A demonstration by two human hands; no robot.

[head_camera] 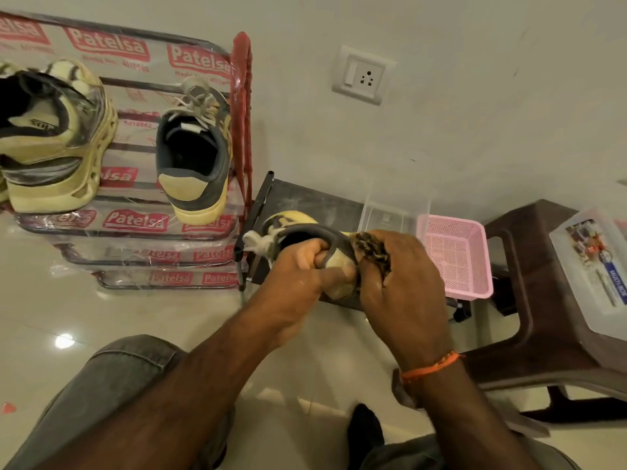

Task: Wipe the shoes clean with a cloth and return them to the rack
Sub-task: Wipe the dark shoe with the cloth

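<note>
The left hand grips the heel collar of a yellow-and-grey shoe near the middle of the frame, fingers curled inside the opening and thumb outside. That hold likely steadies the shoe and turns its heel side toward the cloth. The right hand is closed around a bunched brown patterned cloth and presses it against the shoe's heel and side, so the wiping of this shoe looks to be in progress.

The shoe is held in the air over a small dark stand just right of the rack, close enough that putting it back should be a short reach. The rack, at the upper left of the frame, is wrapped in clear plastic printed with red labels. On its top tier stand two shoes with heels toward the camera: a bulky yellow one at the far left and a grey-and-yellow one at the right end, apparently the mate of the shoe in hand. I cannot tell whether those two are already wiped.

A pink basket sits just right of the hands.
</note>
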